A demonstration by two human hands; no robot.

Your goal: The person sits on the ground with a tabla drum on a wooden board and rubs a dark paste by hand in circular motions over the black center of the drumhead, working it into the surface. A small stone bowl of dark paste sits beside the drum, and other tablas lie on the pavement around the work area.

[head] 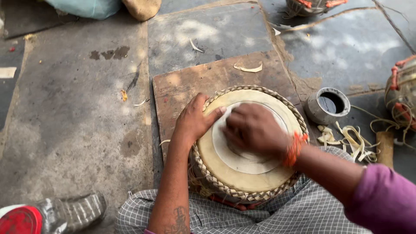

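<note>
A round drum with a tan skin head, a paler inner circle and a braided rim rests against my lap on a wooden board. My left hand grips the drum's left rim, thumb lying on the skin. My right hand, an orange thread around its wrist, presses fingers-down on the pale inner circle; it looks blurred. Whether it holds something small underneath is hidden.
A small metal tin with dark contents stands right of the drum, beside pale strips of hide. Another drum with orange lacing sits at the right edge. A plastic bottle with a red cap lies bottom left on the stone floor.
</note>
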